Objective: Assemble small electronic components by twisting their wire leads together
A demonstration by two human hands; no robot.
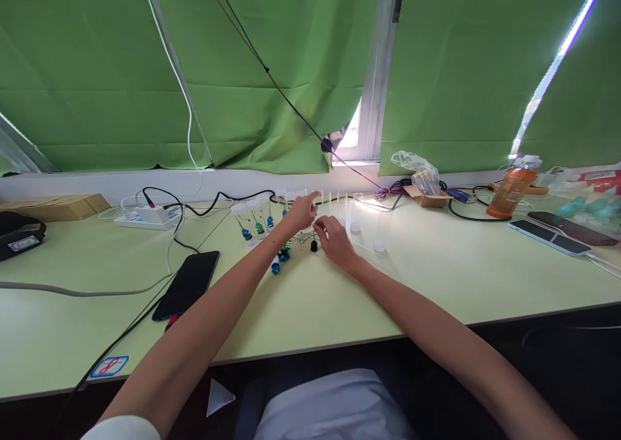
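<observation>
At the centre of a pale yellow-green tabletop (436, 278), a person's two bare hands meet over a small black piece on a thin stem (314, 246). The right hand (337, 241) has its thumb and fingers drawn together beside the stem; the left hand (301, 213) curls just above, forefinger stretched forward. At this size, whether either hand truly grips anything cannot be told.

Glossy blue pieces (275, 268) lie just left of centre, near a green piece on a thin stem (259, 228). Right of centre stands a clear cylinder with a whitish round base (380, 246).

Such fine work calls for a light fingertip pinch, since the stem looks easily bent. Resting the wrists would steady it, with the right forearm best kept clear of the cylinder.
</observation>
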